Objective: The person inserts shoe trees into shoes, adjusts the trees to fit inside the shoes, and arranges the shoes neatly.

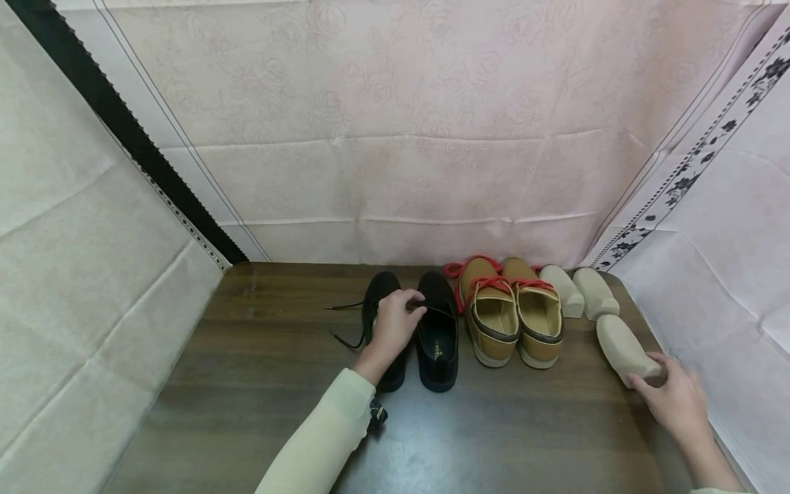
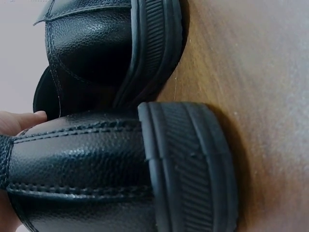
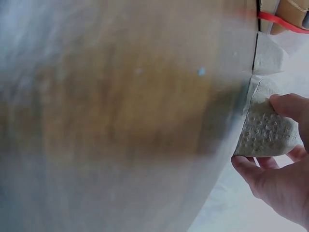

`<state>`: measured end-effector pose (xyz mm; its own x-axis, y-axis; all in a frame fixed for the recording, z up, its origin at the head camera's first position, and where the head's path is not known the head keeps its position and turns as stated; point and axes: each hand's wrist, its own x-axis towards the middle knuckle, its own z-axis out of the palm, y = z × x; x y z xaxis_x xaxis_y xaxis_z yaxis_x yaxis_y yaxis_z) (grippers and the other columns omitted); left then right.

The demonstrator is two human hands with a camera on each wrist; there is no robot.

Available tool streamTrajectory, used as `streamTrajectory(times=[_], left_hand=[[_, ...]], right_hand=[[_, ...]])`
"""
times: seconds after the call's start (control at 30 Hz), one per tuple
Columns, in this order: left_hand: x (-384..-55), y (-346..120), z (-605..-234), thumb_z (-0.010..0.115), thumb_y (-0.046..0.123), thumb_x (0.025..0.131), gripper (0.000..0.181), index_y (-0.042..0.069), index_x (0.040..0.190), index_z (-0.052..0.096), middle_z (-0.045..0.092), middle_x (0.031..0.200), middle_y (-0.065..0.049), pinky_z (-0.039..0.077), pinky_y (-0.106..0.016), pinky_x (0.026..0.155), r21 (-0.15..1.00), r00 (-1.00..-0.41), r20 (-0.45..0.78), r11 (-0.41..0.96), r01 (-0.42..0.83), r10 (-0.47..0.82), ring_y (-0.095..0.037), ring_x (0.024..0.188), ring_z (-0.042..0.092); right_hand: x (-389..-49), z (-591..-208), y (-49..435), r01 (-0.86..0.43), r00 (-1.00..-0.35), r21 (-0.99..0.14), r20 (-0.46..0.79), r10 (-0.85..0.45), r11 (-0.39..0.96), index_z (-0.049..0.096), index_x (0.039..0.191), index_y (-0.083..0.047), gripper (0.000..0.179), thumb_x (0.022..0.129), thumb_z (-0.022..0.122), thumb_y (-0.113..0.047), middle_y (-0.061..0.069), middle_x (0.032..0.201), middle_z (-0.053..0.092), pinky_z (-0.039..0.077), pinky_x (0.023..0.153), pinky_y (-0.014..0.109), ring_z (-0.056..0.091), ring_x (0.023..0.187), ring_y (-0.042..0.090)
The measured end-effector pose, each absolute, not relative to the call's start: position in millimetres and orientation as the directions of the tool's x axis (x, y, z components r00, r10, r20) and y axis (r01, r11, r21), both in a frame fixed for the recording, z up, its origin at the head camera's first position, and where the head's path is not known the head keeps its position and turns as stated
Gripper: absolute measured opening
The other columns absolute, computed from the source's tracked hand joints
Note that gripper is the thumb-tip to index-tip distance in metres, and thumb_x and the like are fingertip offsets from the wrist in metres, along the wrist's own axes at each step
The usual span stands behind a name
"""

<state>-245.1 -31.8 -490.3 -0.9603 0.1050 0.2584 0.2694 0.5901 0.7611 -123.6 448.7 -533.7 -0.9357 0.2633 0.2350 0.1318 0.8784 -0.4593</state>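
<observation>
Beige moulded-pulp shoe insert point(image 1: 623, 345) sits lower right of the frame, its near end pinched between the right hand's point(image 1: 675, 396) thumb and fingers. The left hand point(image 1: 391, 322), just below centre, looks like it's pinching a thin black lace point(image 1: 441, 311) over two black leather shoes point(image 1: 438, 376). Light grip's probably smart, pulp might dent. Container-wise, just shoes: printed insole point(image 1: 437, 350) in one black one, pale lining point(image 1: 496, 315) in the tan red-laced pair point(image 1: 492, 346).

2 shoes point(image 1: 437, 374) are showing black; 2 others point(image 1: 542, 346), tan with red laces point(image 1: 490, 283). 3 inserts point(image 1: 620, 346) are showing off-white. Wood surface point(image 1: 278, 357) is showing brown grain, back sheet point(image 1: 401, 178) faint pink roses, right border point(image 1: 686, 180) black flowers on white.
</observation>
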Motion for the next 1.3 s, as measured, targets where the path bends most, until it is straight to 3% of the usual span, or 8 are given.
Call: streamTrajectory(times=[0.3, 0.5, 0.77, 1.3], left_hand=[[-243.8, -32.4, -492.4, 0.079, 0.012, 0.092, 0.014, 0.013, 0.107, 0.077, 0.072, 0.100, -0.003, 0.060, -0.029, 0.075, 0.763, -0.957, 0.270, 0.582, 0.281, 0.108, -0.016, 0.090, 0.071], [-243.8, -32.3, -491.9, 0.079, 0.013, 0.092, 0.015, 0.014, 0.107, 0.077, 0.072, 0.101, -0.003, 0.059, -0.029, 0.075, 0.762, -0.958, 0.266, 0.586, 0.275, 0.105, -0.016, 0.091, 0.070], [-243.1, -32.3, -492.5, 0.079, 0.013, 0.092, 0.015, 0.014, 0.107, 0.077, 0.072, 0.099, -0.002, 0.059, -0.029, 0.075, 0.763, -0.958, 0.271, 0.585, 0.276, 0.099, -0.015, 0.089, 0.070], [-242.9, -31.1, -492.0, 0.079, 0.013, 0.092, 0.015, 0.014, 0.107, 0.078, 0.072, 0.100, -0.003, 0.060, -0.030, 0.076, 0.758, -0.957, 0.276, 0.593, 0.272, 0.086, -0.015, 0.090, 0.069]], right_hand=[[-125.2, -520.3, 438.8, 0.096, -0.925, -0.450, 0.289, 0.247, 0.888, 0.059, 0.130, 0.004, 0.055, 0.085, 0.082, -0.018, 0.023, 0.085, 0.065, 0.034, 0.065, 0.041, 0.049, 0.083, 0.035], [-129.4, -511.2, 432.0, 0.069, -0.920, -0.450, 0.316, 0.231, 0.890, 0.060, 0.131, 0.004, 0.056, 0.085, 0.082, -0.018, 0.026, 0.089, 0.066, 0.034, 0.067, 0.042, 0.053, 0.086, 0.037], [-130.3, -498.9, 419.4, 0.041, -0.910, -0.468, 0.346, 0.226, 0.883, 0.061, 0.131, 0.004, 0.056, 0.084, 0.083, -0.018, 0.033, 0.098, 0.064, 0.033, 0.075, 0.055, 0.051, 0.096, 0.046], [-134.0, -471.8, 391.9, -0.048, -0.887, -0.465, 0.427, 0.176, 0.884, 0.064, 0.130, 0.003, 0.056, 0.081, 0.086, -0.014, 0.028, 0.103, 0.057, 0.031, 0.074, 0.051, 0.048, 0.092, 0.038]])
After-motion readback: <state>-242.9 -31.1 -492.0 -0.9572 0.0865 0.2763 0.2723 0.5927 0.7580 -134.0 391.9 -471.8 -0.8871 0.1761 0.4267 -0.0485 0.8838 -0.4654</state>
